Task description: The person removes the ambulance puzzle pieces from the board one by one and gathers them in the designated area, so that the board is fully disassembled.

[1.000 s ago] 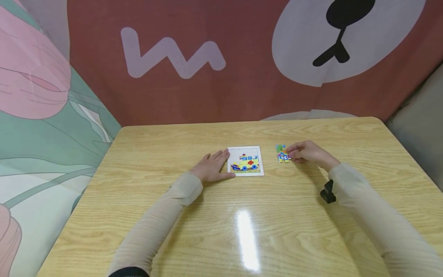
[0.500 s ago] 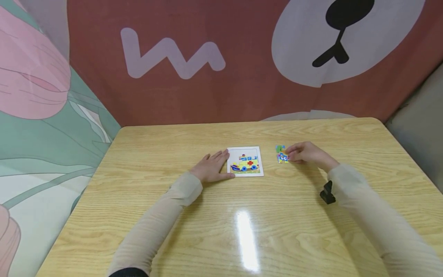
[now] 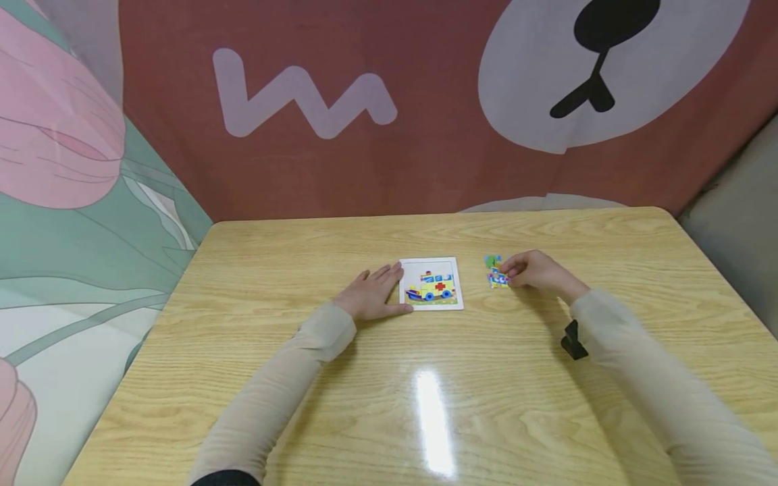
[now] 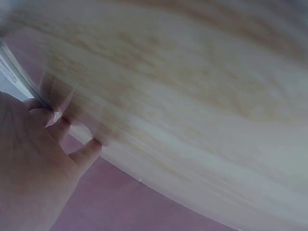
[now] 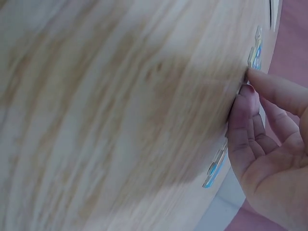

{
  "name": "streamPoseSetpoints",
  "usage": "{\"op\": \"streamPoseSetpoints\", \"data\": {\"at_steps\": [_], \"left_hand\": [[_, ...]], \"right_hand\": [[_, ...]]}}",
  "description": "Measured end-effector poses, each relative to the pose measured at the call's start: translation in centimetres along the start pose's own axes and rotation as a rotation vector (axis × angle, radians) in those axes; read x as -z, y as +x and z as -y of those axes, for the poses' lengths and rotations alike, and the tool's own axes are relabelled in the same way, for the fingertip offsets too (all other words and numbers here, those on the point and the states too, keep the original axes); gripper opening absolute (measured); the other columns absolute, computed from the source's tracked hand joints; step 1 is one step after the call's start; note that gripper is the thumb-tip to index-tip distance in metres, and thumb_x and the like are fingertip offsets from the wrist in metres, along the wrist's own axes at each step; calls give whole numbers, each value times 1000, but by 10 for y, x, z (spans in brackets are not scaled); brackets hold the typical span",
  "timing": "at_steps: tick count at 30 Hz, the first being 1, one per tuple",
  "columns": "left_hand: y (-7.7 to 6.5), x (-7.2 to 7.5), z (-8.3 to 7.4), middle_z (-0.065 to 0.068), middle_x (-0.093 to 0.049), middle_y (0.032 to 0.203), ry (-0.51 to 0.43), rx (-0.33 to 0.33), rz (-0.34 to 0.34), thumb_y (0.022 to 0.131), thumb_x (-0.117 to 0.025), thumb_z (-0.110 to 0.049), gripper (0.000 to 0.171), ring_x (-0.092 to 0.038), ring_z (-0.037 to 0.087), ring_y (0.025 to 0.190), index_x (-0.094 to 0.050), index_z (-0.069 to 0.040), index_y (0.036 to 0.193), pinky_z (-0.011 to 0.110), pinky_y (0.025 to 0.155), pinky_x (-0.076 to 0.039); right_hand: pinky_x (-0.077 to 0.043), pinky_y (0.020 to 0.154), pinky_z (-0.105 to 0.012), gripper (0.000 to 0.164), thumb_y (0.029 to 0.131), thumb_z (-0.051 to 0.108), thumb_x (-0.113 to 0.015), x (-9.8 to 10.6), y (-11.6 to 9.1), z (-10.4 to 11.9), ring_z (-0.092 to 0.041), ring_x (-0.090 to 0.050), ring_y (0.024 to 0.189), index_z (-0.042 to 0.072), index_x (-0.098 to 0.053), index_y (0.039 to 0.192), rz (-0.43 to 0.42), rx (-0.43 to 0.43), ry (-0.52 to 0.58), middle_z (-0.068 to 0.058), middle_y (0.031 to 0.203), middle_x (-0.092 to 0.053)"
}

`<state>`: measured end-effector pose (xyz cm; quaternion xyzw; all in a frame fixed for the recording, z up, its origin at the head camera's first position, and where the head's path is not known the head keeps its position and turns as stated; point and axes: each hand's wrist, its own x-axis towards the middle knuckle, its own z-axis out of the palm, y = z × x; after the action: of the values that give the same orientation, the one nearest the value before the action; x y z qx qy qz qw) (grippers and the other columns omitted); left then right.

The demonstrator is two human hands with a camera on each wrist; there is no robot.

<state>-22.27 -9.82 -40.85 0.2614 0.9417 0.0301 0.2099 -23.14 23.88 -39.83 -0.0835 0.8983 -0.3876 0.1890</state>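
A small white puzzle board (image 3: 431, 283) with a yellow ambulance picture lies on the wooden table (image 3: 425, 405). My left hand (image 3: 372, 294) lies flat beside it, fingers straight, thumb and fingertips against the board's left edge (image 4: 21, 79). Just right of the board sits a little heap of coloured puzzle pieces (image 3: 495, 271). My right hand (image 3: 536, 270) reaches it from the right. In the right wrist view its thumb and forefinger (image 5: 243, 103) meet in a pinch at a puzzle piece (image 5: 255, 52) on the tabletop. Another piece (image 5: 214, 169) lies under the palm.
A brown cloth backdrop (image 3: 377, 101) with a bear face hangs behind the table. A pink and green cloth (image 3: 73, 202) covers the left side. A black strap fitting (image 3: 571, 339) shows on my right sleeve. Bare tabletop extends in front of the arms.
My right hand has shifted very slightly over the heap of pieces. The left hand and the board have not moved.
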Motion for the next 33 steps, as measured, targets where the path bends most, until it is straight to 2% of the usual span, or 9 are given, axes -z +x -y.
{"op": "streamPoseSetpoints", "data": {"at_steps": [7,11,14,17,20,23,28,33], "left_hand": [[0,0,0,-4,2,163,0,-2,1,91,-37,-68,88,-4,16,151,-5,-17,155,48,123,-9],[1,0,0,-4,1,163,4,-5,-1,91,-37,-69,88,-4,16,151,-5,-17,155,48,123,-9],[1,0,1,-4,1,163,7,-7,-5,91,-37,-69,89,-5,16,151,-6,-17,155,48,123,-10],[2,0,1,-4,1,163,9,-5,-4,91,-37,-69,89,-5,16,151,-6,-17,155,48,123,-10],[2,0,1,-4,1,163,8,-3,1,91,-37,-69,89,-4,16,151,-5,-17,155,48,123,-10],[2,0,1,-4,1,163,7,-1,0,91,-37,-69,89,-4,16,151,-6,-17,155,48,123,-10],[3,-1,1,-3,0,163,12,-3,-6,91,-37,-69,89,-6,17,151,-7,-16,155,48,123,-11],[4,-3,1,-3,-1,163,13,-1,-10,90,-37,-70,89,-6,17,151,-8,-16,155,48,123,-13]], "right_hand": [[-47,61,-18,33,85,-4,-59,1,-1,3,-3,-51,74,-16,-56,116,5,-16,55,-16,97,-64],[-46,62,-19,32,88,0,-57,0,1,10,-5,-51,77,-14,-56,117,-22,-2,32,-18,100,-64],[-47,65,-18,35,88,4,-62,-3,4,19,-4,-52,79,-12,-57,118,-45,-4,3,-18,101,-64],[-48,66,-18,37,87,4,-62,-8,9,31,-10,-56,83,-11,-57,120,-41,-18,0,-22,105,-63],[-48,73,-21,37,88,4,-61,-16,14,41,-22,-60,95,-8,-57,122,-32,-16,-6,-25,112,-63],[-49,77,-23,36,87,3,-61,-26,20,49,-31,-59,106,-8,-58,122,-22,20,2,-26,115,-63],[-52,74,-24,33,86,-1,-61,-41,28,62,-32,-62,101,-10,-60,118,0,72,41,-27,108,-65],[-52,77,-24,31,87,-2,-59,-56,34,71,-31,-63,102,-8,-61,117,29,75,37,-24,109,-66]]}}
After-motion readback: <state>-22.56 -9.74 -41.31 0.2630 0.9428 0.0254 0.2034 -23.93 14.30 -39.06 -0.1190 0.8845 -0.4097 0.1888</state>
